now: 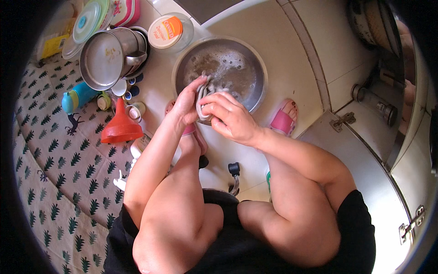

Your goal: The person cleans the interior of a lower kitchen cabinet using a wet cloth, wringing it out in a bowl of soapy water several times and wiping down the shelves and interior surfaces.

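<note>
A wet grey cloth (202, 96) is bunched between my two hands at the near rim of a round metal basin (262, 73). My left hand (189, 101) holds it from the left, palm turned inward and fingers pointing up. On its right side, my right hand (232, 116) grips it with curled fingers. Murky, foamy water (222, 65) fills part of the basin. Some of the cloth is hidden behind my right fingers.
Left of the basin are stacked metal pots (102, 61), a lidded clear jar (171, 32), a red funnel (121, 128) and a blue bottle (80, 97) by a tree-patterned cloth (68, 178). At right, an open cabinet door (356, 157) adjoins shelves holding a glass jar (374, 104).
</note>
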Motion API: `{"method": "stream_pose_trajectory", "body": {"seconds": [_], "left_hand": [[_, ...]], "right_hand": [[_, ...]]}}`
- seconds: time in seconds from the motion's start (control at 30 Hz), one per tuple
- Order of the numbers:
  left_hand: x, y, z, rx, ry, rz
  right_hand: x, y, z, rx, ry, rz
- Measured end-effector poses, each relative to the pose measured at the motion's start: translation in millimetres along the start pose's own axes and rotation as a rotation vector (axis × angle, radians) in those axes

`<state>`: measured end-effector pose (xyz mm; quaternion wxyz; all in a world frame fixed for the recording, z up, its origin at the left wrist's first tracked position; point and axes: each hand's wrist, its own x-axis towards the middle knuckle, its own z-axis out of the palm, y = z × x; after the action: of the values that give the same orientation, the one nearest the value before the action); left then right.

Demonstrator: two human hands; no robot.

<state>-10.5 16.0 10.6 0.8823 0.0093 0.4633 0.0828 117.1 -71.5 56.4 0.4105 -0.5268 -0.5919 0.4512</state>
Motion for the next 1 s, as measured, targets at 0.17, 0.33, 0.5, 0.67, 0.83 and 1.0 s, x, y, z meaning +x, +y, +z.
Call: {"method": "stream_pose_trajectory", "body": {"seconds": [0.17,0.33,0.5,0.67,0.83,1.0], "left_hand": [[3,-2,-14,0.073,0.122,0.025],[2,-2,-8,0.059,0.08,0.065],[-5,0,5,0.019,-0.021,-0.048],[-10,11,0,0.24,-0.153,-0.161],[-7,11,6,0.39,-0.207,-0.129],[-5,15,15,0.696,-0.169,-0.162]], "right_hand": [[-1,19,-3,0.18,0.067,0.144],[12,16,-27,-0.173,0.027,0.159],[2,23,-18,-0.423,-0.145,0.184],[0,46,-16,-0.516,-0.196,0.064],[12,47,-15,-0.776,-0.111,-0.045],[15,56,-11,-0.793,-0.093,-0.095]]}}
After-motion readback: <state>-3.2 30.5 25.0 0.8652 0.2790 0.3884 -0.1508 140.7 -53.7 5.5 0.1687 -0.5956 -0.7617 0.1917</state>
